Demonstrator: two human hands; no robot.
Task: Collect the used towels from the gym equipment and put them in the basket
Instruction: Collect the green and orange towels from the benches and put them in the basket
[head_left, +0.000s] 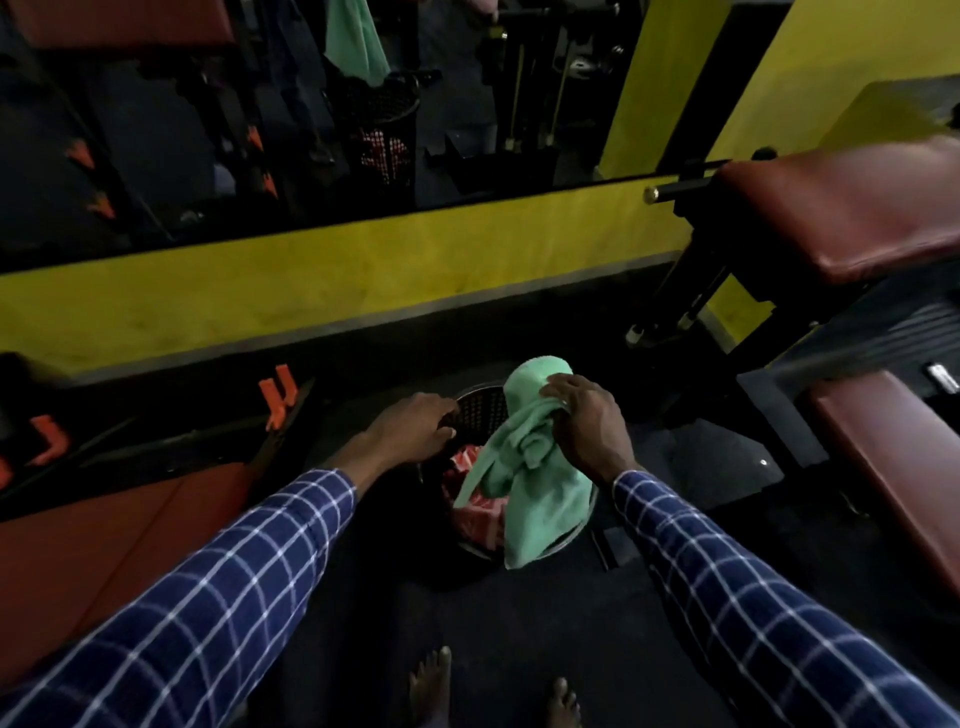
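A black mesh basket (480, 408) stands on the dark floor in front of me. My left hand (410, 428) grips its left rim. My right hand (587, 421) is closed on a mint-green towel (530, 493) that hangs bunched over the basket's opening and drapes past its near rim. Under the green towel, a red patterned towel (475, 512) lies inside the basket. Both arms wear blue checked sleeves.
A red padded bench (852, 218) stands at the right, with another red pad (893, 467) below it. A red bench (104, 540) with orange clips sits at the left. A mirror (260, 104) above a yellow wall band reflects the basket and towel. My bare feet (431, 686) are below.
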